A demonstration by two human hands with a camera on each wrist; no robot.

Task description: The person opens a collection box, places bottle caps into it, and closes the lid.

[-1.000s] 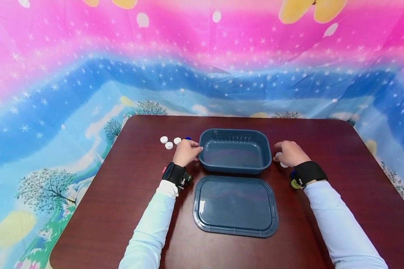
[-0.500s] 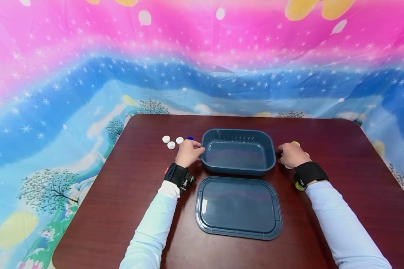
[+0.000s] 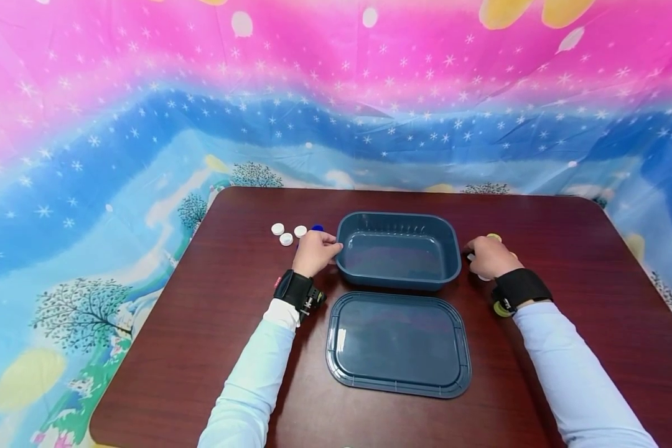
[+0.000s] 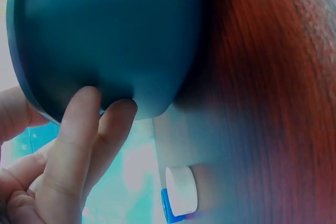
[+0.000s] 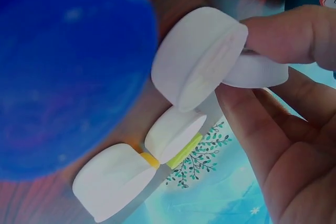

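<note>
My left hand [image 3: 315,254] grips the left rim of a dark blue-grey plastic container [image 3: 399,284], thumb at the rim. In the left wrist view two fingers [image 4: 79,116] press flat against its outer wall. Just beyond the container's right side, my right hand [image 3: 491,257] is low over the table. Its thumb and fingers pinch a white bottle cap [image 5: 257,71], seen in the right wrist view. Another white bottle cap [image 5: 197,59] stands in front of that one, and a large blue cap [image 5: 68,72] fills the near left. Part of the held cap is hidden.
The container's lid [image 3: 399,345] lies in front of it. Three white caps [image 3: 286,239] and a blue cap [image 3: 317,228] lie on the left of the table [image 3: 218,348]. Yellow-green caps [image 3: 503,308] lie around my right hand and wrist.
My right fingers have closed in on a white cap beside the container, and a yellow-green cap behind the hand has come into sight. The left hand stays on the rim; the head view shifts slightly.
</note>
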